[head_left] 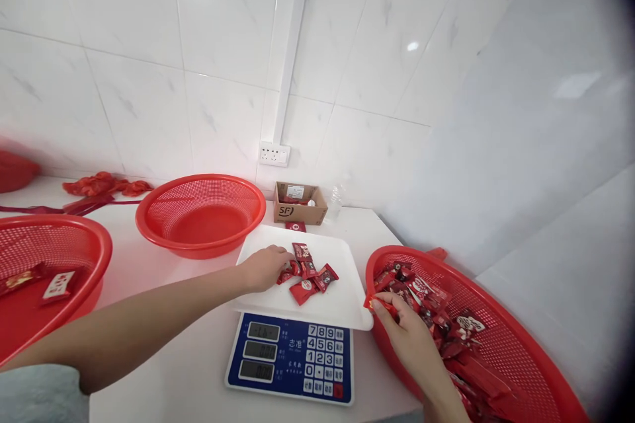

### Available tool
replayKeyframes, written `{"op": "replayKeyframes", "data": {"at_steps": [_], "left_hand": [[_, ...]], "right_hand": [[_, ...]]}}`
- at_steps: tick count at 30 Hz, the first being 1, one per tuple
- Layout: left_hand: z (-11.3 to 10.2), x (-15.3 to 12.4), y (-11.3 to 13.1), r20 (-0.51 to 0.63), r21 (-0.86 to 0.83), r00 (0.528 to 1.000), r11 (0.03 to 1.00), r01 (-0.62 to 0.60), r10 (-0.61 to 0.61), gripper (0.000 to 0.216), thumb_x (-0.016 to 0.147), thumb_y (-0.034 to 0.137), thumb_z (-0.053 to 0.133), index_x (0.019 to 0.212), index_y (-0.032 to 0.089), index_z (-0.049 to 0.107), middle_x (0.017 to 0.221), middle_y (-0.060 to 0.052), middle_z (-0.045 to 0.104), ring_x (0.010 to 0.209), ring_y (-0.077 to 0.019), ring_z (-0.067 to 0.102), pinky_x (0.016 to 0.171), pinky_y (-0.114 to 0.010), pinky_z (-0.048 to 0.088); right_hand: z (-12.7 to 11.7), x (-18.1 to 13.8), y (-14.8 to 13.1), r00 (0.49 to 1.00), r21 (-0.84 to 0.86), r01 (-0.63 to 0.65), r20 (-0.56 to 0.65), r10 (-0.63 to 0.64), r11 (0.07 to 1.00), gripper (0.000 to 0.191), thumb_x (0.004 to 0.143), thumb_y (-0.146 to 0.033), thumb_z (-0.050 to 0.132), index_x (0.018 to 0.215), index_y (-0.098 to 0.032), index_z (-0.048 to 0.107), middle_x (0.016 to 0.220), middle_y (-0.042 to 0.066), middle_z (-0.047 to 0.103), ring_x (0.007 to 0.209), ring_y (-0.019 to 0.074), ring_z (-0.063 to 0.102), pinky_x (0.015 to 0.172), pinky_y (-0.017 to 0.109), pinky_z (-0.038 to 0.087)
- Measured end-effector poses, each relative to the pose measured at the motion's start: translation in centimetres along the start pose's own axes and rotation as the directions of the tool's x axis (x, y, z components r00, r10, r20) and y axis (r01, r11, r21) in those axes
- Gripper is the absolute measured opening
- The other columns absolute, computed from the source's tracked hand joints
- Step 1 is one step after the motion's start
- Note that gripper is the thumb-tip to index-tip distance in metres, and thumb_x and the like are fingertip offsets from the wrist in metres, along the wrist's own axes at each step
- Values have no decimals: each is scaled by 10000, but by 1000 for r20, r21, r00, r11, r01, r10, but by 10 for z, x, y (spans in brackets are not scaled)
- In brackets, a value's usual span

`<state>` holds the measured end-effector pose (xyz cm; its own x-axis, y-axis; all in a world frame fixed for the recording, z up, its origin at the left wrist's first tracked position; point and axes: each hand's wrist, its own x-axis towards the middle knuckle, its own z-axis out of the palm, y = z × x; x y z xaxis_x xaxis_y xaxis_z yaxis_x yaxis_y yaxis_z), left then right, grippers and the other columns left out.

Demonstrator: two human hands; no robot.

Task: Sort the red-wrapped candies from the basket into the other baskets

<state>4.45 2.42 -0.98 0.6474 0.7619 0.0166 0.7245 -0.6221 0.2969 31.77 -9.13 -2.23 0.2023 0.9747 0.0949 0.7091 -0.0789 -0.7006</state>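
Note:
My left hand point(268, 268) reaches over the white tray point(262, 238) of a blue digital scale point(290, 357). Its fingers are bent down and closed on a small red snack packet point(286, 273) at the left of a little heap. Several more red packets point(303, 289) lie loose in the middle of that tray. At the tray's right edge, my right hand point(399, 324) pinches a bright red snack packet point(381, 305) between thumb and fingers. Just beneath that hand is a red perforated basket point(516, 317) holding many red packets point(431, 297).
Behind the scale on the left stands a red basket point(198, 215); another basket point(99, 238), with a few packets inside, is at far left. A small cardboard box point(300, 211) and a clear plastic bottle point(335, 201) are by the wall. Red netting point(99, 185) lies back left.

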Motion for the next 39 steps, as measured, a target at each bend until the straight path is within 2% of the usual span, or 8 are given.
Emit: {"op": "replayKeyframes", "data": {"at_steps": [7,16,19,23,26,29,35,39], "left_hand": [[4,-8,-19,-147,-9,989,1000,9,-10,384,842,48,404,1140,192,600,1183,-71,608,1093,-179,564,937,-286,445],[-58,-18,-63,-407,3,890,973,229,-208,338,913,211,329,1110,129,590,1218,-149,569,1137,-297,507,921,-430,427],[-47,-22,-48,-316,8,933,983,184,-172,323,912,321,391,1112,170,595,1126,-107,631,1051,-259,575,864,-365,466],[-9,-24,-7,-97,29,995,999,-13,15,355,824,445,554,1139,284,582,1053,-29,655,938,-211,624,744,-288,498],[9,-21,15,-38,67,995,993,-92,95,261,823,286,551,1076,245,599,1044,-54,636,974,-238,593,792,-327,477],[11,-17,17,-36,88,994,991,-97,101,225,813,137,487,980,222,612,997,-56,618,925,-214,598,765,-304,474],[-20,-14,-28,-179,123,983,991,62,-39,265,785,32,405,832,195,609,948,-61,583,832,-187,600,720,-292,462],[-48,-15,-65,-357,122,917,964,237,-181,297,805,38,344,875,157,607,1024,-129,573,980,-278,552,811,-411,439]], "right_hand": [[4,1,4,999,-47,-19,-28,17,999,363,829,-523,417,936,-231,603,972,64,721,842,249,652,732,323,483],[6,1,2,1000,-79,-20,-21,19,997,359,825,-534,406,934,-246,591,910,41,718,761,233,643,710,316,480],[6,1,2,999,-71,-23,-23,22,997,358,823,-532,410,934,-245,593,933,43,718,779,233,648,723,314,481],[6,1,2,999,-67,-31,-25,30,997,357,823,-531,412,938,-248,596,966,44,717,849,240,652,749,315,479],[6,0,4,999,-78,-31,-25,29,996,367,822,-535,414,946,-242,597,964,50,719,840,243,656,740,319,482],[6,0,5,999,-81,-25,-27,23,996,383,826,-539,406,952,-234,600,970,62,724,826,246,663,719,319,488],[5,-1,3,999,-89,-32,-32,29,996,387,830,-538,396,959,-237,601,975,63,729,834,248,670,716,321,494],[6,-1,0,998,-105,2,-58,-8,994,373,825,-533,409,935,-240,613,927,63,736,781,246,674,692,318,498]]}}
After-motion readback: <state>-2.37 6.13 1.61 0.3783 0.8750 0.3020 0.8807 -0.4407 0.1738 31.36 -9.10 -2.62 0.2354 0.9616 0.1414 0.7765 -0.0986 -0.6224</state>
